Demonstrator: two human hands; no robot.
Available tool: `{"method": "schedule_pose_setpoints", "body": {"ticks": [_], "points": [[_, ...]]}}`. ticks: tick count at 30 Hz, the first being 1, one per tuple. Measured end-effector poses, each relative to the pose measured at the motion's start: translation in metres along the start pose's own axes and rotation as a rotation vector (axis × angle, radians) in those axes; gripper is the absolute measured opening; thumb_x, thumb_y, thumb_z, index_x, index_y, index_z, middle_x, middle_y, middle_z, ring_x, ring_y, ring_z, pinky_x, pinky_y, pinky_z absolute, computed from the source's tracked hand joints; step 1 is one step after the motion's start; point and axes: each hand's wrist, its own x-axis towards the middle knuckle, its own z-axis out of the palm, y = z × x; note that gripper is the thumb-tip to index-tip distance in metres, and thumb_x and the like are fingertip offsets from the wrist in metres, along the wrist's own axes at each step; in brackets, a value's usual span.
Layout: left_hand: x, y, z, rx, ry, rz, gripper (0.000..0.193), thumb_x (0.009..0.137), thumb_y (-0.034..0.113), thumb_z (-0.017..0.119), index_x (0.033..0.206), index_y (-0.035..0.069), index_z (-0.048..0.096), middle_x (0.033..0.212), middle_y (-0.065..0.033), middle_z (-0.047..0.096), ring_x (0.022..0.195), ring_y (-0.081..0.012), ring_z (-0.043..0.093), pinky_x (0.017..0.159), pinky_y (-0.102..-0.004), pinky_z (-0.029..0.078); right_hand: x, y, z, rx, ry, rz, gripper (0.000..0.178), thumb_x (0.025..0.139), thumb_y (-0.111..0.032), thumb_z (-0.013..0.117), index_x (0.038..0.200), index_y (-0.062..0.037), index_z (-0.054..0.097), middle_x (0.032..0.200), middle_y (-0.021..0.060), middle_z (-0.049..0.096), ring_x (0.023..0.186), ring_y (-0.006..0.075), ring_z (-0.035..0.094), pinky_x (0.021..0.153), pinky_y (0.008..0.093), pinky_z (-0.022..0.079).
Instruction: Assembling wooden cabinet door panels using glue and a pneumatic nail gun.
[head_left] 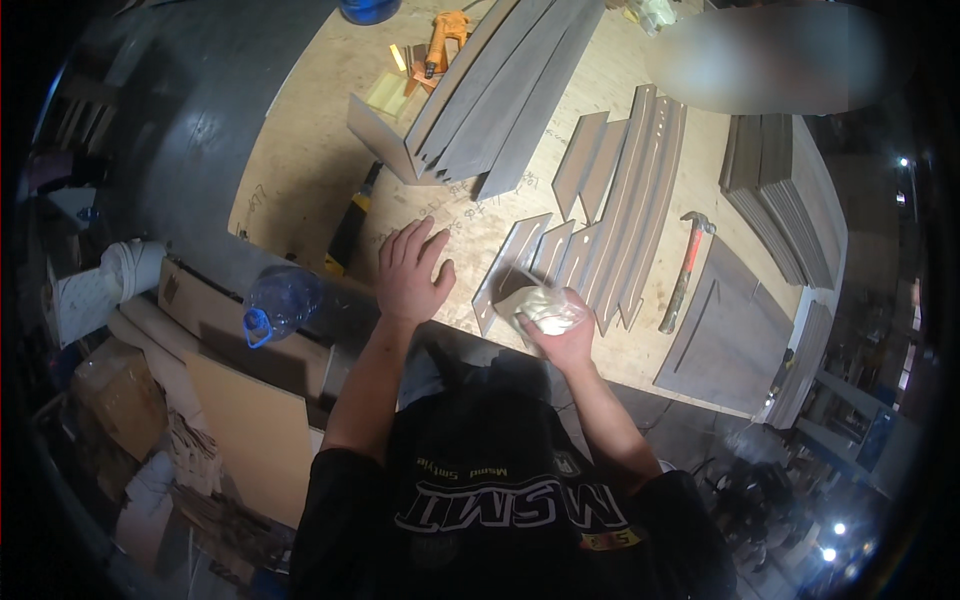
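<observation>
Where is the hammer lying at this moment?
In the head view, the hammer lies on the plywood table, to the right of the person's right hand, between the row of grey pointed strips and a large grey panel.

Brown cardboard box (118, 395) lower left, on floor.

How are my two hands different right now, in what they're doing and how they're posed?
The left hand lies flat and open on the plywood bench, fingers spread, holding nothing. The right hand is curled around a pale wad of cloth, pressing it on the end of a grey pointed strip. The left hand touches bare wood; the right hand sits at the strips. Both hands are bare and rest near the bench's front edge.
</observation>
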Motion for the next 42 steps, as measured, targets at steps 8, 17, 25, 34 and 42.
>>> {"method": "schedule_pose_setpoints", "body": {"ticks": [8,17,25,34,42], "points": [[0.001,0.000,0.000,0.015,0.005,0.003,0.043,0.081,0.023,0.069,0.123,0.014,0.067,0.137,-0.0095,0.057,0.128,-0.0288,0.052,0.110,-0.0486,0.038,0.004,0.013,-0.001,-0.130,0.038,-0.005,0.049,0.073,-0.021,0.090,0.110,-0.0010,0.065,0.100,0.0093,0.072,0.091,0.0196,0.070,0.083,0.0325,0.056],[0.001,-0.002,0.003,0.001,-0.026,0.021,0.045,0.081,0.021,0.070,0.124,0.012,0.065,0.139,-0.0114,0.056,0.128,-0.0318,0.051,0.112,-0.0506,0.037,0.047,-0.043,-0.063,1.290,0.009,0.384,0.061,0.103,-0.058,0.035,0.139,-0.0118,0.050,0.121,0.0113,0.064,0.108,0.0267,0.067,0.076,0.0523,0.060],[0.002,0.002,0.001,0.010,-0.080,-0.006,0.045,0.081,0.020,0.069,0.125,0.012,0.065,0.139,-0.0125,0.055,0.129,-0.0332,0.050,0.114,-0.0508,0.036,0.138,0.014,-0.090,0.430,0.362,0.208,0.054,0.093,-0.036,0.070,0.133,-0.0030,0.058,0.118,0.0098,0.069,0.104,0.0209,0.067,0.093,0.0349,0.053],[0.005,0.003,0.000,0.079,-0.052,0.018,0.045,0.081,0.022,0.069,0.125,0.013,0.065,0.138,-0.0119,0.056,0.128,-0.0309,0.052,0.111,-0.0489,0.040,0.167,0.007,-0.073,0.013,0.341,0.072,0.050,0.082,-0.033,0.083,0.116,-0.0001,0.069,0.104,0.0093,0.073,0.094,0.0167,0.069,0.086,0.0324,0.054],[0.005,0.002,0.000,0.080,-0.062,0.009,0.045,0.081,0.021,0.069,0.125,0.013,0.065,0.138,-0.0110,0.056,0.127,-0.0310,0.052,0.110,-0.0490,0.041,0.181,0.002,-0.074,-0.065,0.335,0.062,0.051,0.080,-0.035,0.084,0.114,0.0004,0.070,0.104,0.0095,0.074,0.096,0.0169,0.070,0.085,0.0326,0.054]]}}
